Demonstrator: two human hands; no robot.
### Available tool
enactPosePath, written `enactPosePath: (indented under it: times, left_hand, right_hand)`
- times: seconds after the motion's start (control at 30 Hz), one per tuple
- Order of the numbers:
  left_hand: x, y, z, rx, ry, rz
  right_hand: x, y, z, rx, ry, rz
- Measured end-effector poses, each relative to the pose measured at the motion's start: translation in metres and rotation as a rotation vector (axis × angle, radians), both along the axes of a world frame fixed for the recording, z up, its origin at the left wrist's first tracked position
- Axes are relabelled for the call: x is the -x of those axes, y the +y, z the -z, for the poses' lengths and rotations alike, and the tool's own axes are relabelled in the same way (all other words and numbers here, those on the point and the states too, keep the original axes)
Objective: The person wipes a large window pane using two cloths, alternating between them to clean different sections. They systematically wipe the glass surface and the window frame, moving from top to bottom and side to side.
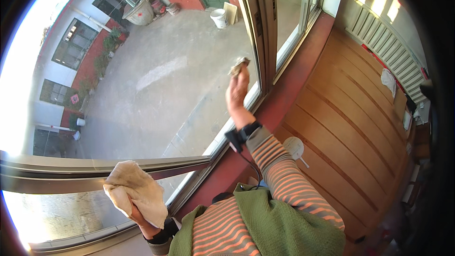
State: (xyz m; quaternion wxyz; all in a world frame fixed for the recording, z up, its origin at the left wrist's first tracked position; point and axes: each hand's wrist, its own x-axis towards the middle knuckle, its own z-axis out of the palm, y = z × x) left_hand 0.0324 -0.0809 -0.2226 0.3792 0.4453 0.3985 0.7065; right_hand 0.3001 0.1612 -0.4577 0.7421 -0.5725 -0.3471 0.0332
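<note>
A large window pane (153, 89) stands before me, with a courtyard showing through it. My right hand (237, 90) is up at the pane's right part, close to the upright frame, its fingers on a small crumpled greyish cloth (240, 65). Whether that cloth presses on the glass is hard to tell. Low on the left, my left hand (137, 215) grips a larger off-white cloth (137, 188), which hides most of its fingers. This cloth overlaps the metal window frame (64, 176) in the view. Each wrist wears a black band.
A dark red window sill (284, 103) runs along the frame's foot. Right of it lies a brown plank-patterned surface (341, 113) with a round white hand fan (294, 148). A white radiator (387, 49) and a white cloth (388, 81) are at its far side. Outside stands a white bucket (219, 18).
</note>
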Motion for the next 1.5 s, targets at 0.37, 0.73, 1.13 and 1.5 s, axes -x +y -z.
enactPosePath:
  times: [0.37,0.73,1.13,1.5]
  left_hand:
    - [0.012,0.002,0.008,0.025,-0.022,0.028]
    - [0.030,-0.010,0.014,0.057,-0.011,0.025]
    - [0.057,-0.022,0.035,0.106,0.242,-0.056]
    - [0.069,-0.002,0.057,0.132,0.142,-0.018]
  right_hand:
    - [0.074,-0.091,0.007,-0.185,0.301,-0.803]
    - [-0.007,-0.026,-0.029,0.023,-0.117,0.074]
    - [0.037,-0.086,0.002,0.254,0.211,-0.414]
    - [0.147,-0.161,0.038,0.388,0.147,-0.706]
